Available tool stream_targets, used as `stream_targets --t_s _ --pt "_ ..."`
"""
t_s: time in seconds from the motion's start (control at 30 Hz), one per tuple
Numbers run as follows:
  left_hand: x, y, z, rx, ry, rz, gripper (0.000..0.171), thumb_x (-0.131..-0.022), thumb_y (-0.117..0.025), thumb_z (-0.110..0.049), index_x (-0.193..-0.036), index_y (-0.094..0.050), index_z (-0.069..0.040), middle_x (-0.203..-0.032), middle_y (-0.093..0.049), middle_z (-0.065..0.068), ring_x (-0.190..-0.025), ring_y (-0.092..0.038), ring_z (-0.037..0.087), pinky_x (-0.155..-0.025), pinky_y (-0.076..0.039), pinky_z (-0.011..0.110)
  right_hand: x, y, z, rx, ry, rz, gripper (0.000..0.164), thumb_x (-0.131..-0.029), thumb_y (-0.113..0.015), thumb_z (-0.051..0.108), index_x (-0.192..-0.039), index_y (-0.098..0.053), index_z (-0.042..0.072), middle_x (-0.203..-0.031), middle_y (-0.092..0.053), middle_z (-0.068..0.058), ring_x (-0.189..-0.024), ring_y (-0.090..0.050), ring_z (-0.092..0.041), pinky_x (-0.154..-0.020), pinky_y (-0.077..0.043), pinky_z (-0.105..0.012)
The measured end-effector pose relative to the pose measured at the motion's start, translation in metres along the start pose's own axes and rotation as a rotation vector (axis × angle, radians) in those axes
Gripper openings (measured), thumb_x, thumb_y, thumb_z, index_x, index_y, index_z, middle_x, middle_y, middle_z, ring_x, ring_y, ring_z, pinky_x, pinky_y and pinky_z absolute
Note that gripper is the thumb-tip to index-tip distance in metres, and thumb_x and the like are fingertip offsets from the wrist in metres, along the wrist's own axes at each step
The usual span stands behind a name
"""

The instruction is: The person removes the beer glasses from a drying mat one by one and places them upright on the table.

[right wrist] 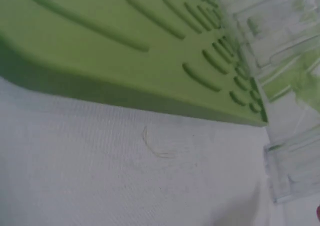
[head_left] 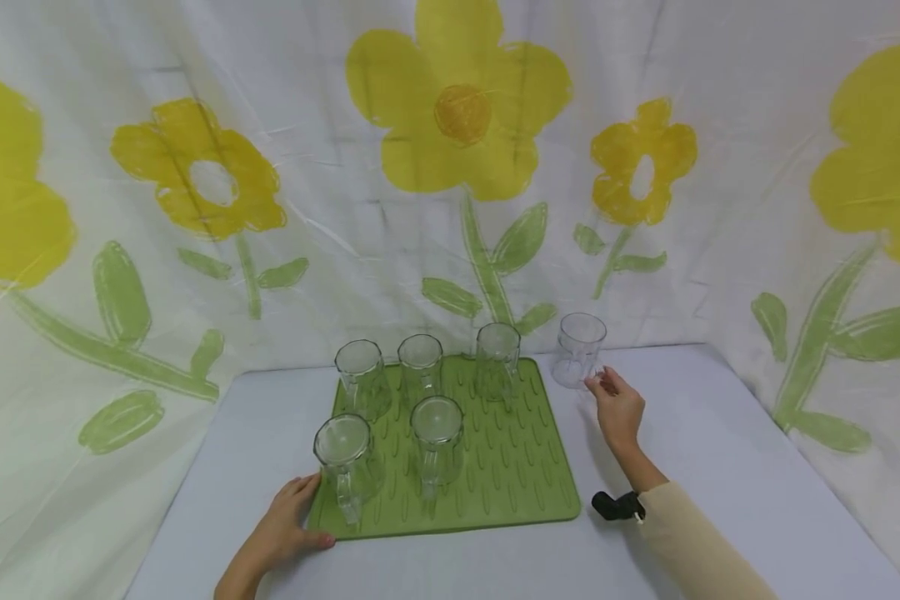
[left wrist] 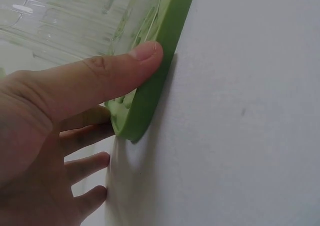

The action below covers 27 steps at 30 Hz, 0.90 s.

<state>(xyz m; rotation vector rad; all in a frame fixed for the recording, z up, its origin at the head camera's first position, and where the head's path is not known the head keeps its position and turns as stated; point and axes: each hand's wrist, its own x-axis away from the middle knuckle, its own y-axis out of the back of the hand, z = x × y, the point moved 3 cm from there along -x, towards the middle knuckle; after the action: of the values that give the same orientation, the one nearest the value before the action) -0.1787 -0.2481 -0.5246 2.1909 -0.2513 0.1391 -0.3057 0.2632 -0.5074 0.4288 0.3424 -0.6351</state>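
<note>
A clear glass mug [head_left: 579, 354] is just right of the green ridged mat's far right corner, and my right hand [head_left: 619, 408] holds it by the handle. In the right wrist view only part of that mug [right wrist: 295, 166] shows, at the right edge. My left hand [head_left: 288, 521] grips the near left corner of the green mat [head_left: 510, 467]. The left wrist view has the thumb [left wrist: 115, 73] on the mat's front edge and fingers at its left side. Right beside that hand stands another glass mug [head_left: 348, 467] on the mat.
More glass mugs stand on the mat: one [head_left: 437, 442] at front centre, three along the back, including one [head_left: 498, 362] nearest the held mug. A black object [head_left: 617, 506] is at the right sleeve's cuff. Behind the white table [head_left: 720, 433] hangs a flowered curtain [head_left: 330, 250].
</note>
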Motion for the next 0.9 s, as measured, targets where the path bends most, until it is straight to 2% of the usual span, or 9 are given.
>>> stream_targets --t_s 0.1,0.17,0.23,0.37,0.47,0.57,0.77,0.9 --pt "0.001 0.000 0.000 -0.001 0.000 -0.004 0.106 -0.060 -0.091 -0.030 -0.144 -0.038 0.009 -0.146 -0.034 0.038 -0.137 -0.026 0.058 -0.107 -0.031 0.070 0.001 0.007 0.008 0.019 -0.012 0.003 0.039 -0.082 -0.077 0.007 -0.117 -0.067 -0.007 -0.102 -0.072 -0.026 -0.080 -0.069 -0.015 -0.068 -0.041 0.005" --pt "0.002 0.000 0.000 0.001 -0.001 -0.005 0.106 -0.060 -0.091 -0.031 -0.144 -0.038 0.008 -0.146 -0.034 0.038 -0.137 -0.026 0.058 -0.108 -0.031 0.070 0.003 0.011 0.012 0.023 -0.024 0.003 0.040 -0.083 -0.076 0.008 -0.119 -0.066 -0.006 -0.105 -0.071 -0.025 -0.087 -0.069 -0.027 -0.070 -0.041 0.005" --pt "0.002 0.000 0.000 0.000 0.001 -0.005 0.107 -0.060 -0.091 -0.031 -0.144 -0.038 0.008 -0.146 -0.034 0.038 -0.137 -0.026 0.058 -0.108 -0.030 0.070 0.005 0.015 0.017 0.014 -0.037 0.011 0.040 -0.083 -0.076 0.008 -0.120 -0.066 -0.006 -0.107 -0.071 -0.025 -0.088 -0.068 -0.024 -0.071 -0.041 0.004" --pt "0.002 0.001 0.000 -0.001 0.014 -0.002 0.106 -0.060 -0.091 -0.030 -0.144 -0.038 0.008 -0.146 -0.033 0.038 -0.137 -0.025 0.057 -0.108 -0.030 0.070 0.012 0.019 0.030 -0.057 -0.039 0.029 0.040 -0.083 -0.077 0.008 -0.118 -0.066 -0.007 -0.109 -0.071 -0.026 -0.080 -0.061 0.004 -0.071 -0.045 0.003" --pt "0.002 0.002 0.000 -0.001 0.021 0.002 0.106 -0.060 -0.091 -0.030 -0.144 -0.038 0.008 -0.147 -0.033 0.038 -0.137 -0.025 0.057 -0.108 -0.031 0.070 0.018 0.017 0.042 -0.134 -0.018 0.051 0.040 -0.082 -0.077 0.007 -0.117 -0.066 -0.009 -0.110 -0.069 -0.028 -0.078 -0.057 0.014 -0.071 -0.047 0.002" --pt "0.001 0.002 0.000 0.006 0.024 0.009 0.106 -0.061 -0.091 -0.029 -0.144 -0.037 0.008 -0.147 -0.032 0.038 -0.138 -0.024 0.057 -0.108 -0.030 0.070 0.023 0.013 0.052 -0.181 0.000 0.079 0.041 -0.082 -0.077 0.007 -0.118 -0.066 -0.009 -0.111 -0.069 -0.028 -0.079 -0.058 0.013 -0.071 -0.048 0.001" --pt "0.001 0.001 -0.001 0.019 0.012 0.011 0.104 -0.062 -0.091 -0.027 -0.144 -0.037 0.009 -0.148 -0.032 0.038 -0.138 -0.024 0.057 -0.109 -0.031 0.069 0.031 -0.001 0.063 -0.184 0.004 0.145 0.041 -0.081 -0.078 0.006 -0.118 -0.066 -0.008 -0.110 -0.069 -0.027 -0.082 -0.061 0.007 -0.072 -0.049 -0.001" --pt "0.001 0.000 0.000 0.021 0.019 0.009 0.104 -0.062 -0.091 -0.027 -0.144 -0.037 0.009 -0.148 -0.032 0.038 -0.138 -0.024 0.057 -0.109 -0.030 0.070 0.034 -0.014 0.066 -0.169 0.001 0.199 0.042 -0.082 -0.077 0.007 -0.120 -0.065 -0.007 -0.110 -0.070 -0.026 -0.089 -0.069 -0.014 -0.072 -0.048 0.000"
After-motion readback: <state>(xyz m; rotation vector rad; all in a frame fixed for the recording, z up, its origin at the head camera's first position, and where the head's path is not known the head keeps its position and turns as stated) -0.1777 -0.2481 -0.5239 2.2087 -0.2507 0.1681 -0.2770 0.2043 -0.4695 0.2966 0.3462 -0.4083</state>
